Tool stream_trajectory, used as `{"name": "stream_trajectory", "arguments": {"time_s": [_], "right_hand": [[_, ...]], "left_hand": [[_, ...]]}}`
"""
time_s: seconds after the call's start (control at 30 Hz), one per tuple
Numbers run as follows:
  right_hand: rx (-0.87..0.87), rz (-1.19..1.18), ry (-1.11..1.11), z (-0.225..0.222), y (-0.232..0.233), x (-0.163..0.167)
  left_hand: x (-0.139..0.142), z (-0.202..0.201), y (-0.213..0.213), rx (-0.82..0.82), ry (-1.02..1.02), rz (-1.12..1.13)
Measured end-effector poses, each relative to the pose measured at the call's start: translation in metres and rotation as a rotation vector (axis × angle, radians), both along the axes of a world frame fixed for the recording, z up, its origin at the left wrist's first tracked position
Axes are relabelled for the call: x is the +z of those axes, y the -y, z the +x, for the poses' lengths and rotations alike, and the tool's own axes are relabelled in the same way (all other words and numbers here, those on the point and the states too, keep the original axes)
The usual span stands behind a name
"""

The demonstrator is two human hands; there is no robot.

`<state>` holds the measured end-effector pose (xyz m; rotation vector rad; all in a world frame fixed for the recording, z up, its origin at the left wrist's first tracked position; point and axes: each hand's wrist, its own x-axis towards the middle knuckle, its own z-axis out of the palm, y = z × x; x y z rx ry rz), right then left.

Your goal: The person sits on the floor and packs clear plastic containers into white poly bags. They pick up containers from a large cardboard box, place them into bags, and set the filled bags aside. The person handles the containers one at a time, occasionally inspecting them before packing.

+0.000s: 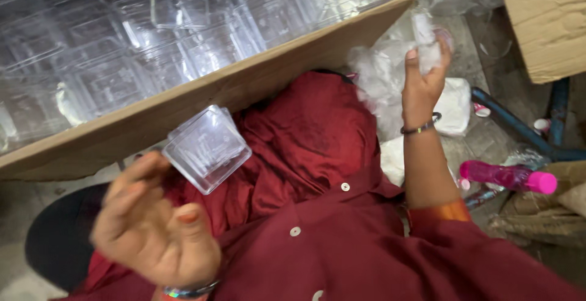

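My left hand [152, 228] is raised in front of me at the lower left, blurred, palm toward the camera, and its fingertips hold a clear square plastic box [206, 148] by one corner. My right hand [424, 75] reaches out at the upper right and grips a crumpled clear plastic wrap [424, 35]. Below it lies a heap of more clear plastic wrapping [381, 72]. A big cardboard carton [201, 96] full of several clear plastic boxes [140, 38] stands tilted just beyond my left hand. My dark red garment [317, 173] fills the lower middle.
A pink bottle [510, 176] lies on the floor at the right, beside blue metal legs [519, 127]. Another cardboard box [546, 20] is at the upper right. A white bundle [455, 105] sits next to my right wrist. A dark round object [58, 234] is at the lower left.
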<state>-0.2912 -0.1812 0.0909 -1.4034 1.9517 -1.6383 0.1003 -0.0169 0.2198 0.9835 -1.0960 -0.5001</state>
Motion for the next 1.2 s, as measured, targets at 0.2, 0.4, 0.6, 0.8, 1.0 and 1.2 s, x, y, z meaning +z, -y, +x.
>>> {"name": "stream_trajectory", "arguments": {"time_s": [0.2,0.4,0.6,0.8,1.0,1.2], "right_hand": [[1.060,0.110,0.387,0.132,-0.097,0.091],[0.798,-0.200,0.677,0.180,-0.084,0.106],[0.805,0.016,0.938,0.179,-0.083,0.107],[0.891,0.110,0.886,0.211,-0.107,0.112],[0.906,0.046,1.284,0.182,-0.076,0.119],[1.241,0.419,0.498,0.194,-0.106,0.109]], "left_hand": [[0.023,-0.022,0.015,-0.227,0.604,0.110],[0.017,-0.005,0.011,-0.355,0.472,0.502],[0.013,0.014,-0.001,-0.202,0.386,0.315],[0.003,-0.014,0.010,-0.254,0.494,0.228],[-0.019,0.016,-0.001,-0.205,-0.043,0.517],[-0.035,0.003,-0.006,-0.360,-0.350,0.434]]}}
